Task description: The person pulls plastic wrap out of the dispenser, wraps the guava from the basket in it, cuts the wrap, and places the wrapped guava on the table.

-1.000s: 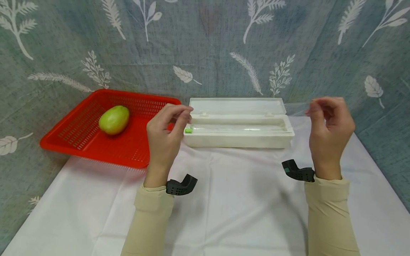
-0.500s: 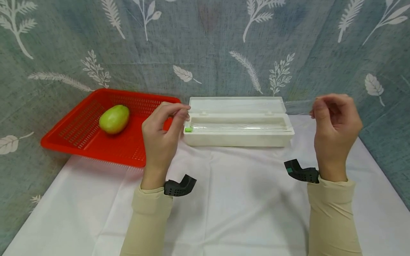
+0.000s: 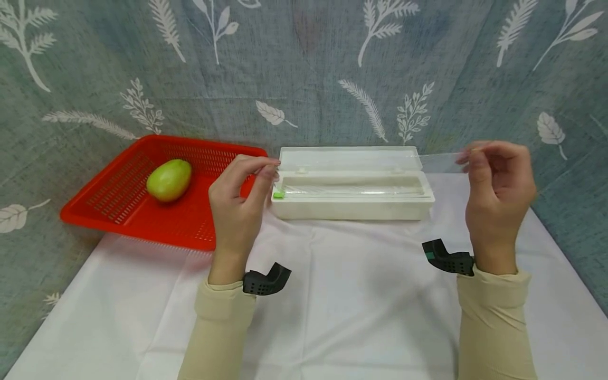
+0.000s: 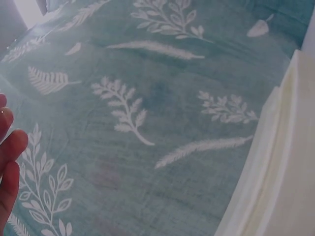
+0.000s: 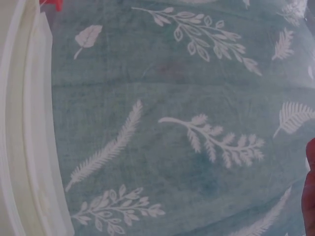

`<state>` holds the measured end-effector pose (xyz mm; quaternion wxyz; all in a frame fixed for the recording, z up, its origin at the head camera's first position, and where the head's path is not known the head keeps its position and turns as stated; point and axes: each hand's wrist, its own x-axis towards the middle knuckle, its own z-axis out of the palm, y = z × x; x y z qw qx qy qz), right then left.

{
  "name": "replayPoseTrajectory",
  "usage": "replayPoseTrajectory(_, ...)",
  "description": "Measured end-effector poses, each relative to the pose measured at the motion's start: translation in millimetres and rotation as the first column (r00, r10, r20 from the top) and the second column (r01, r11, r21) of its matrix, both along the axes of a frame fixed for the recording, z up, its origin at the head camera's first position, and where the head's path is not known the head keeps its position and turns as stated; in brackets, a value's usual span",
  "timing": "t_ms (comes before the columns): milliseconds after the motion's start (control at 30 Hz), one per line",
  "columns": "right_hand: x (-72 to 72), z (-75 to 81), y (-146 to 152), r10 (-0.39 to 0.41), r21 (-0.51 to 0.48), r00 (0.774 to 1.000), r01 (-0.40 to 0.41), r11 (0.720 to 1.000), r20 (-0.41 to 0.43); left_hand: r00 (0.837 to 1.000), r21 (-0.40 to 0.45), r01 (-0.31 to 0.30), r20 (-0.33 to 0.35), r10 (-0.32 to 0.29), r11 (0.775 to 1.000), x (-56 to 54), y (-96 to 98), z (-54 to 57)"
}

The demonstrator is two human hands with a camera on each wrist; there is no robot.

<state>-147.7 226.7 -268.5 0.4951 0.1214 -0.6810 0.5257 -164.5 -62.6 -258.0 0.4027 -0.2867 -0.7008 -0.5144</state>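
Observation:
A clear sheet of plastic wrap (image 3: 444, 162) spans the space between my two raised hands in the head view. My left hand (image 3: 236, 211) pinches its left edge between thumb and fingertips, in front of the basket's right side. On the far side, my right hand (image 3: 499, 195) pinches the other edge, to the right of the dispenser. Behind the sheet sits a white plastic wrap dispenser box (image 3: 351, 210), its lid (image 3: 349, 154) tipped back and a small green slider (image 3: 278, 195) at its left end. The left wrist view catches only some fingertips (image 4: 15, 145).
A red perforated basket (image 3: 138, 235) stands at the left with a yellow-green oval fruit (image 3: 169, 180) in it. White cloth (image 3: 361, 306) covers the table, and a leaf-patterned curtain (image 3: 313, 68) hangs right behind the dispenser.
My right hand has moved to the right and my left hand slightly to the left, so they are farther apart with the plastic wrap between them. Dispenser, basket and fruit stay put.

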Motion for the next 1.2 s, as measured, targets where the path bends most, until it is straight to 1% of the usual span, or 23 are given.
replayPoseTrajectory(100,-0.1,-1.1,-0.2,0.020,0.024,1.000,-0.020,1.000,0.014,1.000,0.010,-0.002,-0.017,0.002,1.000,0.3,0.0,-0.8)
replayPoseTrajectory(200,-1.5,-1.7,3.4,0.080,-0.029,0.997,-0.080,0.996,0.005,0.999,0.012,0.002,-0.033,-0.002,1.000,-0.4,-0.2,-1.4)
replayPoseTrajectory(267,-3.4,-3.1,8.9,0.147,-0.101,0.989,-0.147,0.984,-0.014,0.999,0.012,0.005,-0.037,-0.004,1.000,-1.0,0.4,-1.5)
replayPoseTrajectory(367,-4.4,-4.8,16.1,0.250,-0.210,0.968,-0.252,0.945,-0.040,1.000,0.012,0.004,-0.031,-0.003,1.000,-0.1,0.8,-1.9)
replayPoseTrajectory(433,-4.0,-5.2,19.4,0.322,-0.266,0.945,-0.325,0.908,-0.057,0.999,0.016,0.007,-0.032,-0.006,1.000,0.1,0.3,-2.6)
replayPoseTrajectory(500,-2.4,-3.5,21.3,0.379,-0.294,0.923,-0.380,0.877,-0.063,0.999,0.015,0.010,-0.037,-0.009,1.000,-1.9,-0.9,-4.1)
replayPoseTrajectory(567,-1.3,-1.9,23.4,0.433,-0.311,0.898,-0.433,0.846,-0.072,0.999,0.013,0.016,-0.046,-0.016,1.000,-6.5,-2.8,-7.6)
replayPoseTrajectory(600,-0.7,-1.4,24.3,0.452,-0.317,0.890,-0.449,0.836,-0.068,0.999,0.014,0.017,-0.047,-0.016,1.000,-9.0,-3.8,-9.8)
replayPoseTrajectory(633,0.0,-1.2,25.0,0.463,-0.319,0.885,-0.455,0.831,-0.056,0.999,0.013,0.016,-0.051,-0.015,1.000,-11.7,-5.0,-12.1)
replayPoseTrajectory(700,1.1,-1.8,25.6,0.470,-0.325,0.882,-0.454,0.830,-0.035,0.998,0.008,0.008,-0.056,-0.007,1.000,-15.5,-7.1,-16.1)
replayPoseTrajectory(733,1.5,-2.1,25.8,0.460,-0.318,0.888,-0.441,0.839,-0.019,0.998,0.008,0.007,-0.058,-0.006,1.000,-16.7,-7.8,-17.4)
replayPoseTrajectory(833,1.5,-2.4,26.6,0.395,-0.277,0.919,-0.374,0.885,0.020,0.998,0.011,0.007,-0.070,-0.006,1.000,-16.5,-7.8,-15.8)
replayPoseTrajectory(933,1.0,-0.8,27.2,0.306,-0.221,0.951,-0.289,0.932,0.047,0.997,0.012,0.011,-0.074,-0.010,1.000,-11.6,-4.5,-8.3)
replayPoseTrajectory(967,1.3,0.0,27.1,0.279,-0.203,0.959,-0.262,0.943,0.059,0.997,0.014,0.010,-0.073,-0.009,1.000,-9.3,-3.0,-5.7)
replayPoseTrajectory(1067,3.1,1.7,25.0,0.274,-0.182,0.958,-0.255,0.950,0.089,0.997,0.016,0.001,-0.071,0.000,1.000,-2.6,1.0,-0.1)
replayPoseTrajectory(1133,4.4,2.6,23.5,0.309,-0.172,0.947,-0.291,0.941,0.089,0.997,0.022,-0.003,-0.074,0.005,1.000,0.2,2.5,1.3)
replayPoseTrajectory(1200,5.0,2.7,23.2,0.361,-0.183,0.929,-0.343,0.922,0.080,0.997,0.029,0.000,-0.080,0.002,1.000,0.5,3.1,1.7)
